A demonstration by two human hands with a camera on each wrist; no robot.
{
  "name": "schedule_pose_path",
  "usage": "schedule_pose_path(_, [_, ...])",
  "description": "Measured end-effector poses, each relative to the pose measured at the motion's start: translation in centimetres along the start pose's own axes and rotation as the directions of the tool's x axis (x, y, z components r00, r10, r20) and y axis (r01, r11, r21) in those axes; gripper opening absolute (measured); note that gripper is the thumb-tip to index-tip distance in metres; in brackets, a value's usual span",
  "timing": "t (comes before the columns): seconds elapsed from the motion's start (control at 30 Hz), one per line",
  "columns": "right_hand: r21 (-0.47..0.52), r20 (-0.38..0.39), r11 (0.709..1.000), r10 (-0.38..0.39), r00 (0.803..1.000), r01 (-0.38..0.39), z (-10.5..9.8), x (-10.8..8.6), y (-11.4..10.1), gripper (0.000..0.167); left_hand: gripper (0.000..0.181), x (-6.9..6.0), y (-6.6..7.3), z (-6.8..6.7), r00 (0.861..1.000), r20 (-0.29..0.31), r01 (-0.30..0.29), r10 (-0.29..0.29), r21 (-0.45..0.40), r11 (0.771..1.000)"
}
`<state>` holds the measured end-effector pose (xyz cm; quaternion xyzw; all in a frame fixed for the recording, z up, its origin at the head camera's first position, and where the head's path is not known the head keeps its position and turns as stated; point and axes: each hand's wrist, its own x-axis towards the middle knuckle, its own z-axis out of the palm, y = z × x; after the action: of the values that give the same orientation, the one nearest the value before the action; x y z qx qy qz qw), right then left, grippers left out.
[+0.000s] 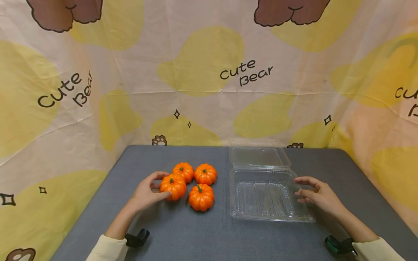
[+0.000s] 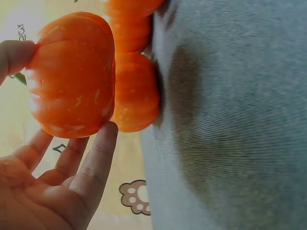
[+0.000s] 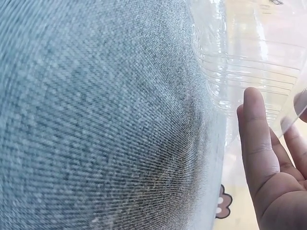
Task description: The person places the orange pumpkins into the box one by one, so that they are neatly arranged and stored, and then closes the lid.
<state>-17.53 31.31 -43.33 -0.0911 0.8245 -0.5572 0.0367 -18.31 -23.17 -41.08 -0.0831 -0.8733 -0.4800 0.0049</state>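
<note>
**On the grey table's left side, your left hand holds a small orange pumpkin**

In your left hand (image 1: 148, 192), the held pumpkin (image 1: 173, 187) is clamped between thumb on one side and fingers on the other, raised off the grey table (image 1: 169, 235). Just beyond it you have the back pumpkin (image 1: 183, 171), partly covered; the green-stemmed right-hand pumpkin (image 1: 205, 174) and the front pumpkin (image 1: 201, 198) sit close by on the tabletop.

Your right hand (image 1: 323, 197) is at the right rim of the clear plastic container (image 1: 264, 199), fingers fairly straight; you cannot tell from these views whether they pinch it. The container's lid (image 1: 259, 157) lies folded back behind it. Facing you hangs a "Cute Bear" cloth (image 1: 202, 61).
</note>
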Motion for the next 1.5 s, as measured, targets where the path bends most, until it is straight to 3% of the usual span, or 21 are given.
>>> schedule_pose_path(0.43, [0.022,0.006,1.000,-0.004,1.000,0.004,-0.1,0.1,0.0,0.046,0.056,0.9,2.3,-0.6,0.999,-0.030,-0.030,0.030,0.012,0.999])
schedule_pose_path(0.67, [0.023,0.004,1.000,-0.009,1.000,0.009,-0.1,0.2,0.0,0.045,0.056,1.5,3.7,-0.3,0.999,-0.015,-0.044,0.044,-0.007,0.999])
schedule_pose_path(1.03, [0.056,0.006,0.998,-0.013,1.000,0.013,0.1,0.1,0.1,0.046,0.056,2.3,5.5,1.1,0.997,0.005,-0.072,0.073,-0.090,0.993])
schedule_pose_path(1.5, [0.098,0.022,0.995,-0.026,0.999,0.024,0.2,0.0,0.4,0.041,0.053,2.7,7.9,3.4,0.996,0.023,-0.080,0.083,-0.126,0.989])
